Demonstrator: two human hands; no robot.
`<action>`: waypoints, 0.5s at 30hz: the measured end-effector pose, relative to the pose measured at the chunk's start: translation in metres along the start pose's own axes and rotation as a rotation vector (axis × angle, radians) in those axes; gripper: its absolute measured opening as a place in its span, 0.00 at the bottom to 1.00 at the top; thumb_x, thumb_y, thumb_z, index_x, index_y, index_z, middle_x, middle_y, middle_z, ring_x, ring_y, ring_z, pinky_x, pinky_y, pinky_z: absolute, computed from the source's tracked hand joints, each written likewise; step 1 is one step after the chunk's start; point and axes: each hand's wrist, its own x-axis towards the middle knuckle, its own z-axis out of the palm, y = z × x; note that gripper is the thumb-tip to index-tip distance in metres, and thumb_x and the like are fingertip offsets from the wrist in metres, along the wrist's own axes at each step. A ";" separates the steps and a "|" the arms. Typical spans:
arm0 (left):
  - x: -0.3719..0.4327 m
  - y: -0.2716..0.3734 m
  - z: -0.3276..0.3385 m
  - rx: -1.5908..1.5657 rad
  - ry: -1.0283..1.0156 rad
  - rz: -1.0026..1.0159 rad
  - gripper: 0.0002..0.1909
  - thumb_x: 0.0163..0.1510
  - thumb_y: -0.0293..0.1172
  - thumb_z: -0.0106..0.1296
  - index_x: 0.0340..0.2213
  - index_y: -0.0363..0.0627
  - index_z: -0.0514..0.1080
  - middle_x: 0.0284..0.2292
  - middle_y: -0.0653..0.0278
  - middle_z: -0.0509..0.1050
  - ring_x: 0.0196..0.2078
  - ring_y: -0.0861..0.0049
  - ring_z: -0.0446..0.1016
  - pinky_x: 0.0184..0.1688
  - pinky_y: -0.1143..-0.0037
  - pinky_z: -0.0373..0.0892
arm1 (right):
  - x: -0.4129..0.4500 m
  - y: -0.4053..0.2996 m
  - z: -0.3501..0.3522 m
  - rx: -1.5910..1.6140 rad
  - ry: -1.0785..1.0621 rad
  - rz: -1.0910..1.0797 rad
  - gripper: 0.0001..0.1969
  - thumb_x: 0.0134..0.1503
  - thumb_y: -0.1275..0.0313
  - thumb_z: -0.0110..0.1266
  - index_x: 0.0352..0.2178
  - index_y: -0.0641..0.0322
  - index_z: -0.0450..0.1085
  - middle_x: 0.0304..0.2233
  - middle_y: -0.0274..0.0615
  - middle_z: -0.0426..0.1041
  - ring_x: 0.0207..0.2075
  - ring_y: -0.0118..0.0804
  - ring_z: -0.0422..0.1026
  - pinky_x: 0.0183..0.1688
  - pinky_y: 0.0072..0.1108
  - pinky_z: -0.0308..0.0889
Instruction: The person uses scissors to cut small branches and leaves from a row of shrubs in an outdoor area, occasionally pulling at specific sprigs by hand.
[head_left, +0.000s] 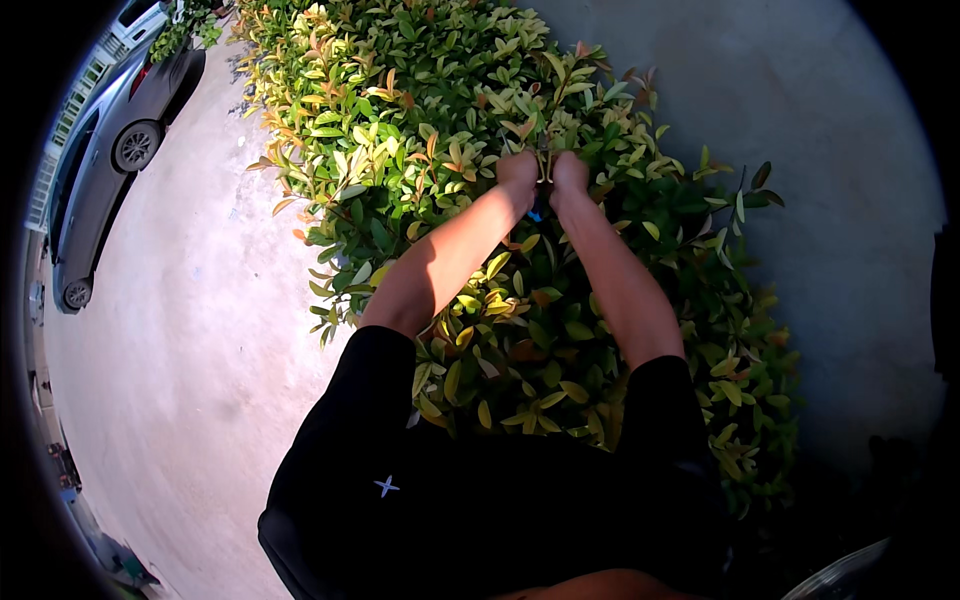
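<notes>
My left hand (517, 169) and my right hand (568, 174) are close together over the top of a leafy hedge (442, 112). Each is closed around one side of a two-handled metal tool (544, 154), which looks like garden shears. Its far end is lost among the leaves, so I cannot tell how its blades stand. A thin, pale metal strip (505, 142) pokes out beyond my left fist. Below the fists, a small blue part (535, 215) shows, perhaps a grip end. Green, yellow and reddish leaves surround both hands.
The hedge runs between sunlit concrete (187, 322) on the left and shaded concrete (810, 150) on the right. A parked silver car (105, 157) stands at the upper left, beside a pale railing (75, 97). Longer shoots (742, 196) stick out on the right.
</notes>
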 end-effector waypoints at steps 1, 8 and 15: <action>-0.002 -0.003 -0.001 0.012 0.025 0.025 0.10 0.52 0.33 0.47 0.23 0.38 0.68 0.18 0.61 0.68 0.14 0.73 0.64 0.14 0.73 0.56 | -0.009 0.000 0.000 0.003 0.016 -0.013 0.10 0.51 0.73 0.41 0.30 0.69 0.66 0.27 0.46 0.70 0.23 0.41 0.70 0.22 0.32 0.66; -0.059 0.016 -0.019 0.163 -0.196 0.006 0.15 0.59 0.41 0.39 0.28 0.41 0.66 0.17 0.64 0.65 0.15 0.77 0.62 0.15 0.76 0.57 | -0.084 -0.036 -0.022 -0.064 -0.332 0.131 0.11 0.58 0.64 0.40 0.26 0.54 0.67 0.15 0.27 0.63 0.12 0.22 0.56 0.11 0.14 0.44; -0.110 0.042 -0.086 0.274 -0.606 -0.136 0.15 0.57 0.40 0.44 0.18 0.51 0.63 0.12 0.76 0.57 0.11 0.87 0.54 0.12 0.81 0.51 | -0.122 -0.080 -0.070 -0.315 -0.589 0.345 0.18 0.57 0.66 0.43 0.13 0.48 0.53 0.10 0.21 0.46 0.09 0.18 0.44 0.12 0.14 0.38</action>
